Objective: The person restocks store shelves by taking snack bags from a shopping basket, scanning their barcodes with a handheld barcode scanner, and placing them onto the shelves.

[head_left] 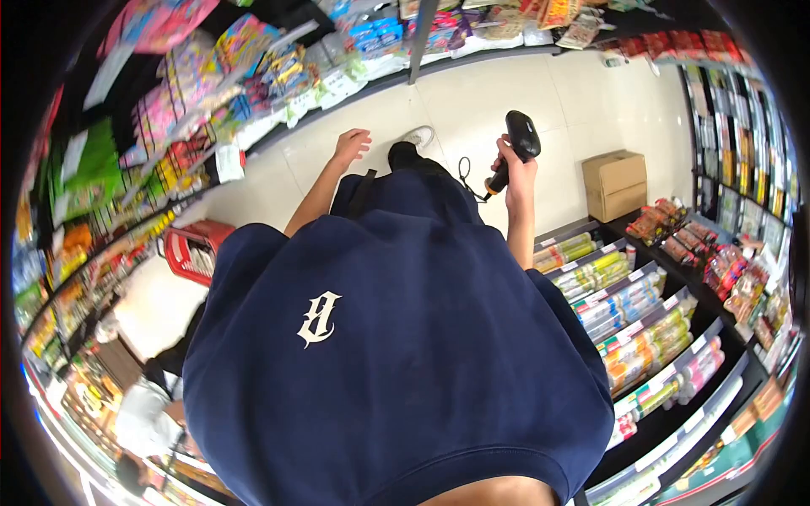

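Note:
My right hand (519, 164) grips a black handheld barcode scanner (523, 135) by its handle, head end up. A thin dark wrist strap (465, 167) hangs in a loop beside the handle. My left hand (353, 147) is held out over the floor with its fingers apart and nothing in it. Below it, a white shoe (419, 136) shows on the pale tiles. My dark blue sweatshirt (405, 337) fills the middle of the view and hides most of my legs.
Shelves of bagged snacks (371, 38) curve along the front and left. A cardboard box (614, 185) stands on the floor at right, near a rack of tube-shaped packs (620, 304). A red basket (181, 253) sits at left. Another person (148, 417) is behind, lower left.

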Tool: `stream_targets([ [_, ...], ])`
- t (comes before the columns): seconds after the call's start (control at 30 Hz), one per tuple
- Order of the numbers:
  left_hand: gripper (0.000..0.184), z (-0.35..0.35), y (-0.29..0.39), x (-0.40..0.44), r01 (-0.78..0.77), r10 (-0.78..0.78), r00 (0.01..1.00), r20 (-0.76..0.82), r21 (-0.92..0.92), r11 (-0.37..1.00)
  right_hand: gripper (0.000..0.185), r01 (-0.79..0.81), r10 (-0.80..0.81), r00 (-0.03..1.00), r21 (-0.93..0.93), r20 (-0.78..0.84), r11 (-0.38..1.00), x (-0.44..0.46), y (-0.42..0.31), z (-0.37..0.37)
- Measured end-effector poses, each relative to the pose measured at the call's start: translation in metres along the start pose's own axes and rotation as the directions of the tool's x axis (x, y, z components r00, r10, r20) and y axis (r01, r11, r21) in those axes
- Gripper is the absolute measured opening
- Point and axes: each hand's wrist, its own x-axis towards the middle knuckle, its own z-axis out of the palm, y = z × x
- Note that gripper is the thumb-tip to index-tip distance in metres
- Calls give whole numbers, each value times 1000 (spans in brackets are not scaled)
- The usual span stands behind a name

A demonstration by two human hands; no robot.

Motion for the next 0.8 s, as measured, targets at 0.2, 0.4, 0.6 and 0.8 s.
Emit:
stream_targets([
  [0.2, 34, 4, -129, -96, -91, 66, 990, -127, -207, 974, 30, -1, 30, 983, -164, 179, 986, -66, 24, 14],
  [0.4, 34, 0, -379, -216, 162, -303, 896, -324, -397, 903, 31, -34, 139, 933, -304, 332, 952, -127, 59, 17],
  [0.6, 37, 28, -493, -329, 297, -606, 756, -248, -694, 656, 31, 21, 156, 900, -398, 407, 917, -151, 73, 43],
  [0.8, 33, 30, -502, -336, 267, -641, 681, -354, -694, 668, 30, 126, 145, 816, -417, 560, 900, -185, 71, 120],
])
